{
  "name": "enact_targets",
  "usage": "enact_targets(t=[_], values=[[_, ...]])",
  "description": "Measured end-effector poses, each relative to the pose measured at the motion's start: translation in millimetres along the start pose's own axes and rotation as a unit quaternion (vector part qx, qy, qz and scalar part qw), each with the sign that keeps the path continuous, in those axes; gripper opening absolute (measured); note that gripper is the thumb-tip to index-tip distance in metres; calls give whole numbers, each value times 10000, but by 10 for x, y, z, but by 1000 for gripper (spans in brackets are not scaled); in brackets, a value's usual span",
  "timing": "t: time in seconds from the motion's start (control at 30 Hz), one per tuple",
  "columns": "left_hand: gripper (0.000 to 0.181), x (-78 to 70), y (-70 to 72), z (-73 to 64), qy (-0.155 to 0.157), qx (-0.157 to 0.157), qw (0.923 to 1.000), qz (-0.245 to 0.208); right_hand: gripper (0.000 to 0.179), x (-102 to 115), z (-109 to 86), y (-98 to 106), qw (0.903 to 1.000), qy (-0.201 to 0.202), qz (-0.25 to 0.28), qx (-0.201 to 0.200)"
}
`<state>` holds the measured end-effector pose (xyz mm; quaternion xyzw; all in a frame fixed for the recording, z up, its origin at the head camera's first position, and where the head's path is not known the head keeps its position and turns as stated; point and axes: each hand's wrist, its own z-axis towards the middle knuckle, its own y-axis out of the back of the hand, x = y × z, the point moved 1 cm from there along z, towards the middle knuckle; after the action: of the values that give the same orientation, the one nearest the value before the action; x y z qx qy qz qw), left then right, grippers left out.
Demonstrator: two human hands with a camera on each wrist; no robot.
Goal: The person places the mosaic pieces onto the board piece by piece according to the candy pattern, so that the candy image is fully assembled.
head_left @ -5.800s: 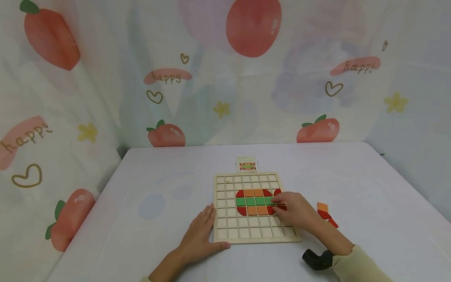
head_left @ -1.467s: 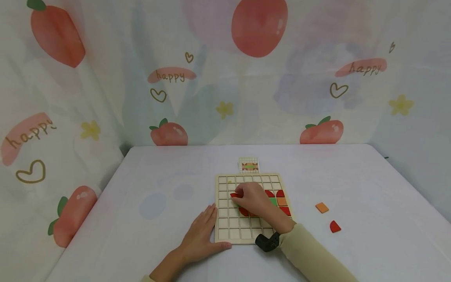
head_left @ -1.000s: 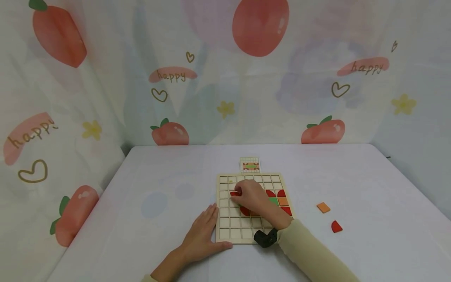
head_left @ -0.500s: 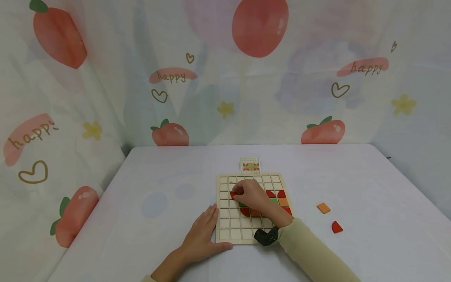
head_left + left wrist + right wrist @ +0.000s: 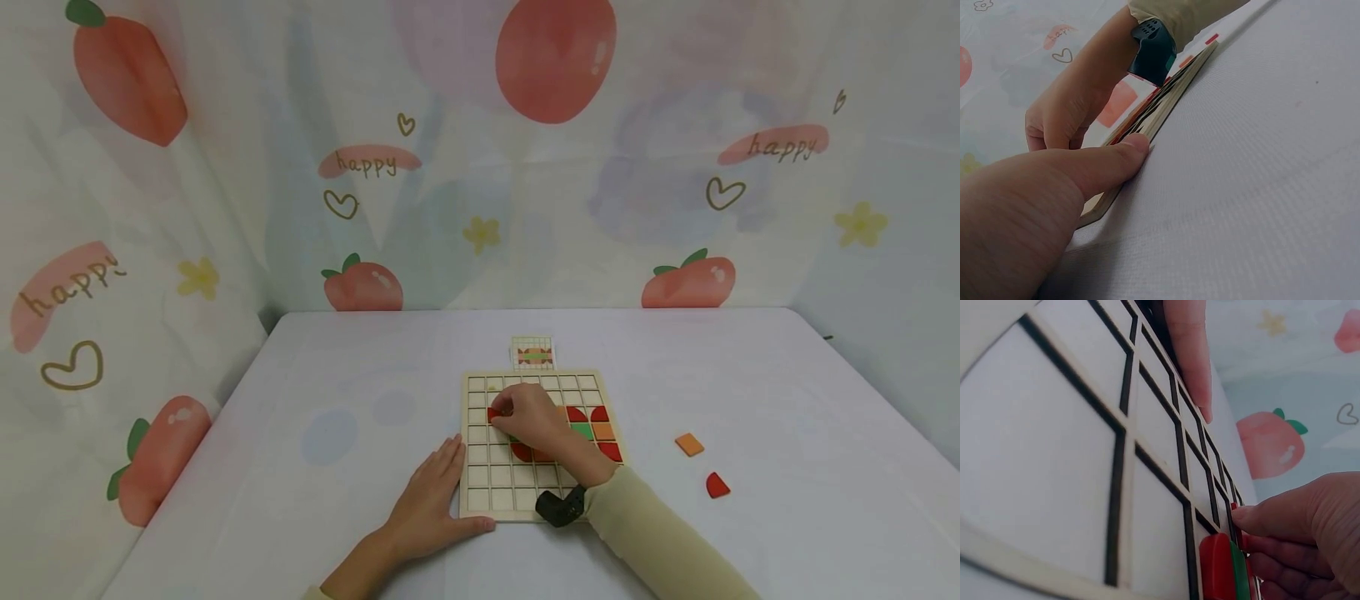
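Note:
A wooden grid board (image 5: 480, 475) lies on the table with red, orange and green tiles in several cells. My right hand (image 5: 534, 417) is over its left-middle part and pinches a red tile (image 5: 492, 415) between thumb and fingertips at a cell in the upper left. In the right wrist view the thumb (image 5: 1272, 515) presses against that tile's edge, with a green tile (image 5: 1239, 569) nearby. My left hand (image 5: 427, 496) rests along the board's left edge, fingers straight, its thumb (image 5: 1125, 156) on the front corner. The right hand hides some of the tiles.
A small pattern card (image 5: 533, 353) lies just behind the board. Two loose tiles, an orange one (image 5: 689, 444) and a red quarter-round one (image 5: 717, 485), lie to the right. A black wrist camera (image 5: 561, 507) on the right wrist hangs over the board's front edge.
My right hand has moved from the board's right side to its left with a red tile taken from the loose ones. Lately the tile has turned slightly at its cell. The left hand stays put.

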<state>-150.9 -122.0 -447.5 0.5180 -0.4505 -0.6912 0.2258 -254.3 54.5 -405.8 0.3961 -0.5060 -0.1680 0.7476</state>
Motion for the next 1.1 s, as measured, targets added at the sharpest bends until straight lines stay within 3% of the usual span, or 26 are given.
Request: enact_targets(t=[0.4,0.63,0.87,1.1], values=[[107,0,-23,9,40,18,10000,-60,14,-22,19,7,9996,-247,-149,10],[108,-8,-20,2,149,45,9998,-83,19,-119,-92,188,9993,-365,6,-123],[108,-11,-1,-4,248,41,9997,-43,20,-318,-249,352,9988,-295,-238,-306],[108,-25,-5,-3,212,39,9998,-55,17,-490,-418,544,9972,-481,-401,-410]])
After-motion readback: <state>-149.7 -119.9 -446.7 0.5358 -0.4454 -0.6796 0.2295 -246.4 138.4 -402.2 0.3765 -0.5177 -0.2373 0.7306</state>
